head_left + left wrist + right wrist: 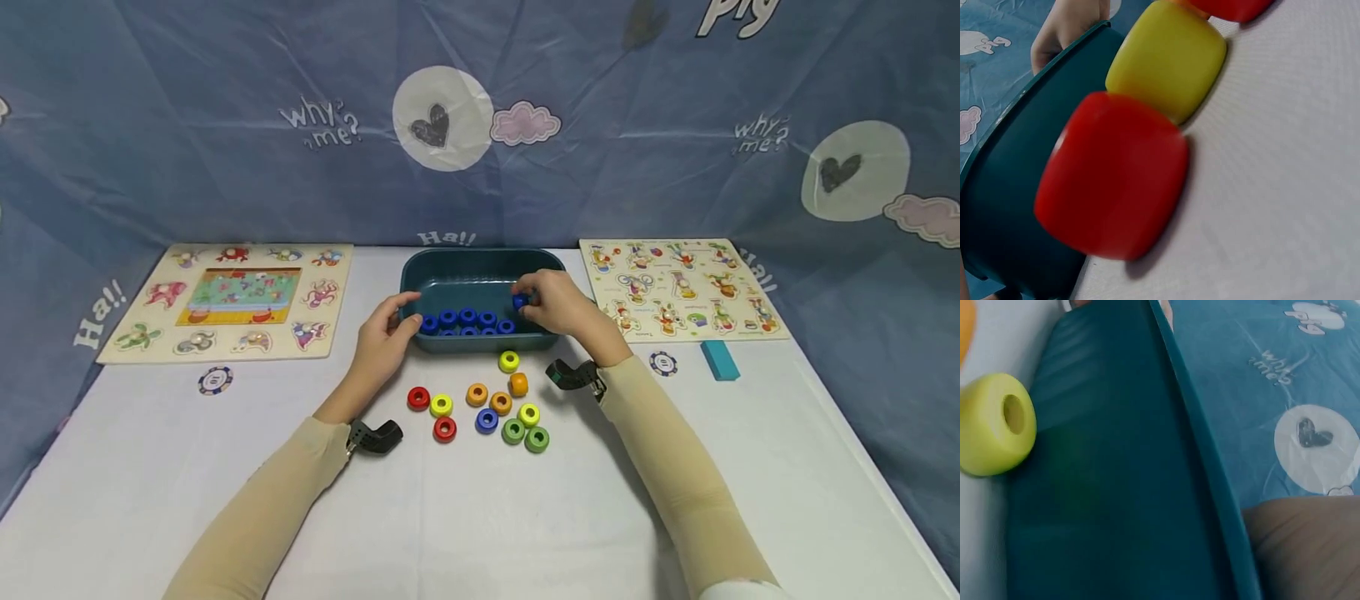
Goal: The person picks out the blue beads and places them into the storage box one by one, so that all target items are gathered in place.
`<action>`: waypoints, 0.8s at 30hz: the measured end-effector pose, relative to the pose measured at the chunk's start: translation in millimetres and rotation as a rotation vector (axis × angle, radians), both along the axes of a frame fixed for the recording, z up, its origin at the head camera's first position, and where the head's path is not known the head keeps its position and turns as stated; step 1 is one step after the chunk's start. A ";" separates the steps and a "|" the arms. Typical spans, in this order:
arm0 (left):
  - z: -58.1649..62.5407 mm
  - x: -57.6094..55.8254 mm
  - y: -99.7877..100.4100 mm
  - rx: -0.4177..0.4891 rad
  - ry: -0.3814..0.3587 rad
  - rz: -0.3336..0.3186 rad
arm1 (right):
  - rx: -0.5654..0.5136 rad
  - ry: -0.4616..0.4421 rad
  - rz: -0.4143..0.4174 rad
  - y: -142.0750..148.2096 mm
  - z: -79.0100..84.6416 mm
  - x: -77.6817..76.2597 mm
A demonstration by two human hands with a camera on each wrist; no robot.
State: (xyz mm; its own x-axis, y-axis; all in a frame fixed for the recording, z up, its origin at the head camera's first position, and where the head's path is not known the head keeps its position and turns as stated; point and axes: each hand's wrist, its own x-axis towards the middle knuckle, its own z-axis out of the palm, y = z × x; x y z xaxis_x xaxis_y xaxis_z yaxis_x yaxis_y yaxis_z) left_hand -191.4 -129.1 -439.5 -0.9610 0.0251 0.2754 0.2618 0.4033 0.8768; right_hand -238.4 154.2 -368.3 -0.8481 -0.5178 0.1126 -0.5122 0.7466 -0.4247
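A dark teal plastic bin stands at the back middle of the table, with several blue beads gathered along its near side. My left hand grips the bin's left end, thumb and index finger at the rim. Over the right part of the bin, my right hand pinches a blue bead between thumb and fingers. On the cloth just in front lie loose beads: red, yellow, orange, green and one blue bead.
A sea-animal puzzle board lies at the back left, another wooden puzzle board at the back right. Poker-style chips lie on the left and right. A teal block is beside the right chip. A blue curtain hangs behind.
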 end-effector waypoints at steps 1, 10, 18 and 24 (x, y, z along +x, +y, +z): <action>0.6 -0.1 0.2 0.001 0.004 0.001 | 0.000 -0.004 -0.005 -1.0 -1.2 -1.7; 3.4 -0.5 0.6 0.002 0.004 -0.009 | 0.123 -0.053 0.019 -7.7 -4.5 -6.3; 2.8 -0.4 0.4 0.000 -0.010 -0.002 | 0.094 -0.108 0.048 -8.8 -6.9 -7.0; 0.4 0.4 -0.5 -0.007 0.000 0.001 | 0.078 -0.060 0.066 -8.8 -9.6 -6.1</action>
State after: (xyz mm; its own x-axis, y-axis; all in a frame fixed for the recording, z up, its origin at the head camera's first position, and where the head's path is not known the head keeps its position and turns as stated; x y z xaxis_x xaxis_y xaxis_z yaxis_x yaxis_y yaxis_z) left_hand -191.0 -129.6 -439.1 -0.9609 0.0258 0.2755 0.2615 0.4100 0.8738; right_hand -244.5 145.5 -377.9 -0.8160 -0.5776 0.0199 -0.5364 0.7441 -0.3981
